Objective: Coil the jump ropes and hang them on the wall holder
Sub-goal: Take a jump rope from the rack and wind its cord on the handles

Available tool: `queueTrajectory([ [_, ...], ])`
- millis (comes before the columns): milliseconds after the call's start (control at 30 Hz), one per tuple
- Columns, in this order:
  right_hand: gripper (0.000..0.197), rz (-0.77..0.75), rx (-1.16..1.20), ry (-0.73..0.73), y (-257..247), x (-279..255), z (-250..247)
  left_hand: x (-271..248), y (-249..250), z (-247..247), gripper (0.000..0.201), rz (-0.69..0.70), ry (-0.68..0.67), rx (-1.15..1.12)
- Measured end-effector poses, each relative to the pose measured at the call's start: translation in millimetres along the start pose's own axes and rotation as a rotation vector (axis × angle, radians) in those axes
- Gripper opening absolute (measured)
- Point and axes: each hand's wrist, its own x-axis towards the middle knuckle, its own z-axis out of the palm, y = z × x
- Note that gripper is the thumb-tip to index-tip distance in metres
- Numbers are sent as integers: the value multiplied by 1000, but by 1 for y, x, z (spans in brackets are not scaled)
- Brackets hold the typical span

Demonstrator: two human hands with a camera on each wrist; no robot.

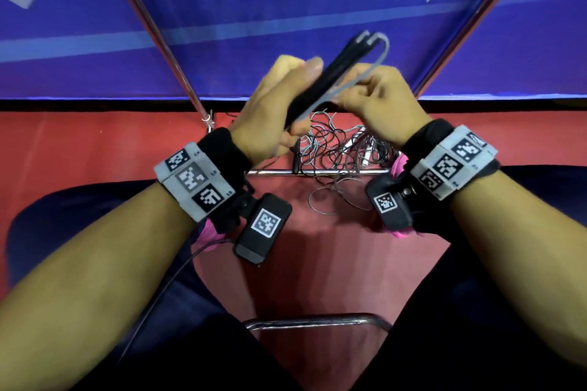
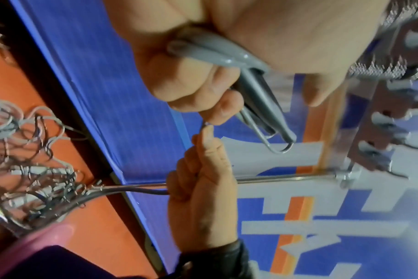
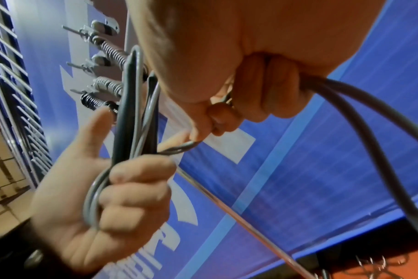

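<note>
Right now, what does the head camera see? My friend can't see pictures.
The left hand grips a jump rope's two dark handles while the right hand pinches its grey cord beside them. Below, more ropes lie tangled on the red floor, before a blue banner.

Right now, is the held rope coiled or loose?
Partly coiled: loops bundled with handles in left hand; right hand holds slack trailing toward floor tangle.

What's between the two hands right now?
Only a short loop of grey rope, running from the left hand, which grips the black handles, to the right hand pinching it. The right wrist view shows it plainly.
</note>
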Motion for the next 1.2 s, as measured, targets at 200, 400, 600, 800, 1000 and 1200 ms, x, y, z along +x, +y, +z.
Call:
queueTrajectory([
  [200, 35, -24, -276, 39, 0, -12, 35, 14, 2, -13, 52, -140, 252, -76],
  [400, 18, -205, -824, -124, -13, -33, 43, 31, -15, -18, 67, -187, 247, 426],
  [600, 6, -178, -790, -217, -6, -34, 52, 39, -32, -5, 51, -153, 211, 737],
  [800, 13, -147, -646, -227, -4, -36, 55, 46, -41, 1, 38, -33, 328, 571],
  [1000, 5, -131, -720, -408, -6, -38, 57, 47, -52, -7, 18, -259, 122, 796],
  [1200, 11, -176, -962, -338, -16, -27, 32, 43, -48, -3, 36, -108, 32, 955],
])
